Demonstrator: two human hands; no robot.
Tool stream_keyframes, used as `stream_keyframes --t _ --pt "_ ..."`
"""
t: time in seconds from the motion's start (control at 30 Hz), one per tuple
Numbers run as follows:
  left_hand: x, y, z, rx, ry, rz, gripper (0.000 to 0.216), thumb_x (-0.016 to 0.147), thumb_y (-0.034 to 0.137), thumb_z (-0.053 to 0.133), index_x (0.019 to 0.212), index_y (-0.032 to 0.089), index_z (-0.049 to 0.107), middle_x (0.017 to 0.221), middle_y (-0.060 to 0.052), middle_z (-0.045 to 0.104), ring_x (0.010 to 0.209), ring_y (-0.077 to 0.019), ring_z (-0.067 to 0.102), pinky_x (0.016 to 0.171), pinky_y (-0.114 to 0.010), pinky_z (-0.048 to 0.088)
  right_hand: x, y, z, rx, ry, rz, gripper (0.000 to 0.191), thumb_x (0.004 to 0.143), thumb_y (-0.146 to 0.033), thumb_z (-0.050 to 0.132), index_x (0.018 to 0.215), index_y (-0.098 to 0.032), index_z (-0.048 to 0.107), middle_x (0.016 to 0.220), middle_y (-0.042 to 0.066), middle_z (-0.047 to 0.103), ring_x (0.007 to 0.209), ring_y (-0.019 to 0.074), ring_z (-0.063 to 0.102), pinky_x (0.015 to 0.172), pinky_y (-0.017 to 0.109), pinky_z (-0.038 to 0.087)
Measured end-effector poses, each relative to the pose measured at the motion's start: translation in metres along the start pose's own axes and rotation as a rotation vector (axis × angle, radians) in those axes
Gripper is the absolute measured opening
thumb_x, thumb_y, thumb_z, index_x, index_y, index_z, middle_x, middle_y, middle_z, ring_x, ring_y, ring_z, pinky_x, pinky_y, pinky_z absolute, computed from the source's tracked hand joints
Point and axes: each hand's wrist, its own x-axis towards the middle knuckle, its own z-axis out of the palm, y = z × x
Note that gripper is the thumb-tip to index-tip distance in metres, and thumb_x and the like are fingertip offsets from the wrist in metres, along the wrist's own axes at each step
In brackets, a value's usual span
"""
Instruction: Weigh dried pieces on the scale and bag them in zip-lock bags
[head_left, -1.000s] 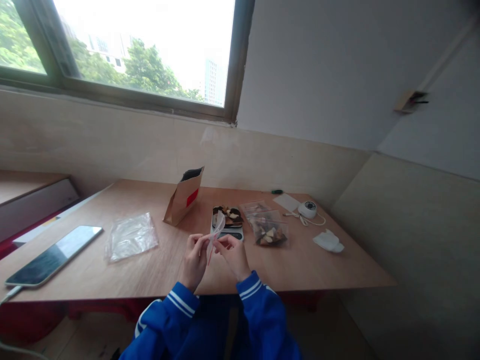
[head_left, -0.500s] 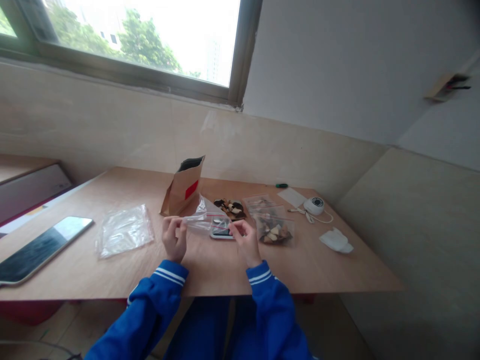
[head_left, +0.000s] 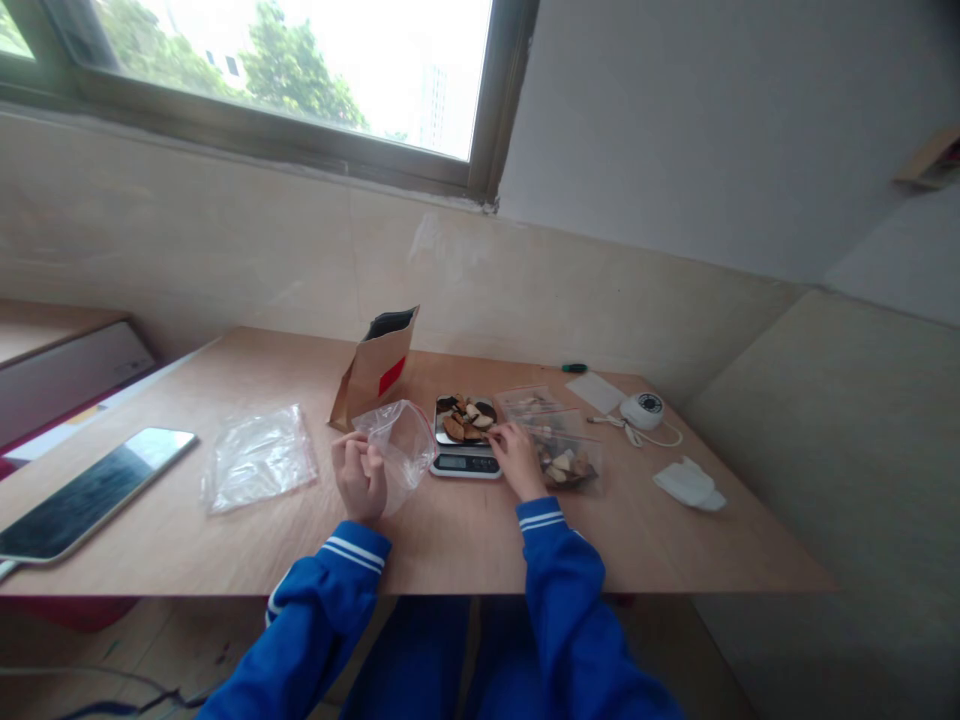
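My left hand [head_left: 361, 478] is closed on the edge of a clear zip bag [head_left: 405, 450], which hangs open beside the scale. Dried brown-and-cream slices [head_left: 465, 418], perhaps mushroom, lie heaped on the metal plate of a small digital scale [head_left: 466, 463]. At the right edge of that heap, my right hand [head_left: 517, 458] has its fingertips pinched on a slice. Just right of this hand lie filled zip bags [head_left: 566, 465] of similar slices. A brown paper pouch [head_left: 371, 375] with a red label stands open behind the clear bag.
Flat clear bags [head_left: 259, 460] lie on the left of the wooden table, next to a dark-screened tablet or phone [head_left: 97, 495]. To the right are a white round device [head_left: 641, 410] with a cord, a white card [head_left: 595, 392], a crumpled tissue [head_left: 688, 484] and a green-handled tool [head_left: 574, 368].
My right hand has let go of the zip bag and moved right to the slices on the scale. The bag now hangs open from my left hand, and the scale's display is uncovered.
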Motion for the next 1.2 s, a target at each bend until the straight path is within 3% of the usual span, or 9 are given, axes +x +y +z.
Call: stream_keyframes --t 0.17,0.3,0.4,0.5,0.63,0.77,0.93,1.2 --pt "-0.002 0.001 0.002 -0.048 -0.040 -0.021 0.019 0.087 0.030 0.039 0.071 0.020 0.042 0.102 -0.011 0.057 0.098 -0.0206 0.057 0.086 -0.038 0.045 0.000 -0.010 -0.012 0.017 0.041 0.034 0.015 0.085 -0.021 0.050 0.086 -0.019 0.065 0.086 0.007 0.064 0.084 0.0231 0.057 0.077 0.035 0.043" --pt "-0.001 0.006 0.003 -0.097 -0.114 -0.017 0.017 0.087 0.030 0.040 0.073 0.020 0.042 0.109 -0.011 0.060 0.103 -0.0212 0.058 0.087 -0.038 0.046 0.004 -0.055 -0.026 0.256 0.167 0.055 0.018 0.085 -0.029 0.052 0.090 -0.019 0.065 0.084 0.006 0.066 0.078 0.0200 0.058 0.075 0.032 0.045" --pt "-0.002 0.008 0.003 -0.096 -0.152 -0.039 0.016 0.087 0.030 0.040 0.075 0.020 0.043 0.110 -0.011 0.061 0.100 -0.0209 0.060 0.084 -0.037 0.048 0.008 -0.096 -0.029 0.450 0.125 0.053 0.022 0.085 -0.033 0.053 0.098 -0.020 0.064 0.086 0.004 0.066 0.076 0.0173 0.059 0.075 0.030 0.047" --pt "-0.004 0.005 0.002 -0.069 -0.158 -0.071 0.016 0.087 0.030 0.041 0.076 0.020 0.045 0.108 -0.011 0.063 0.097 -0.0204 0.062 0.080 -0.034 0.049 0.013 -0.114 -0.021 0.498 0.072 -0.015 0.025 0.085 -0.031 0.054 0.106 -0.021 0.062 0.092 0.005 0.066 0.086 0.0185 0.060 0.082 0.031 0.047" --pt "-0.007 0.000 0.002 -0.039 -0.113 -0.146 0.016 0.087 0.031 0.041 0.080 0.019 0.049 0.104 -0.010 0.064 0.088 -0.0187 0.063 0.073 -0.031 0.050 0.012 -0.091 -0.004 0.384 0.157 0.013 0.022 0.089 -0.024 0.044 0.102 -0.019 0.062 0.102 0.009 0.060 0.099 0.0215 0.055 0.089 0.035 0.045" --pt "-0.007 0.001 0.003 -0.024 -0.097 -0.172 0.016 0.086 0.031 0.041 0.080 0.019 0.050 0.104 -0.011 0.065 0.085 -0.0187 0.063 0.071 -0.030 0.050 0.004 -0.065 0.017 0.214 0.120 0.049 0.024 0.087 -0.024 0.045 0.104 -0.018 0.062 0.104 0.012 0.056 0.104 0.0255 0.052 0.092 0.041 0.043" --pt "-0.007 0.001 0.002 -0.027 -0.116 -0.183 0.015 0.086 0.030 0.041 0.081 0.019 0.050 0.101 -0.010 0.065 0.077 -0.0164 0.063 0.066 -0.029 0.050 -0.001 -0.060 0.039 0.088 0.130 0.047 0.028 0.085 -0.024 0.049 0.110 -0.019 0.060 0.104 0.013 0.055 0.101 0.0277 0.051 0.089 0.045 0.043" --pt "-0.006 0.005 0.001 -0.057 -0.164 -0.201 0.016 0.085 0.031 0.041 0.077 0.019 0.048 0.101 -0.010 0.066 0.070 -0.0144 0.065 0.056 -0.025 0.048 0.003 -0.051 0.037 0.096 0.109 0.011 0.027 0.084 -0.012 0.047 0.104 -0.020 0.063 0.100 0.011 0.063 0.096 0.0260 0.055 0.085 0.040 0.046"
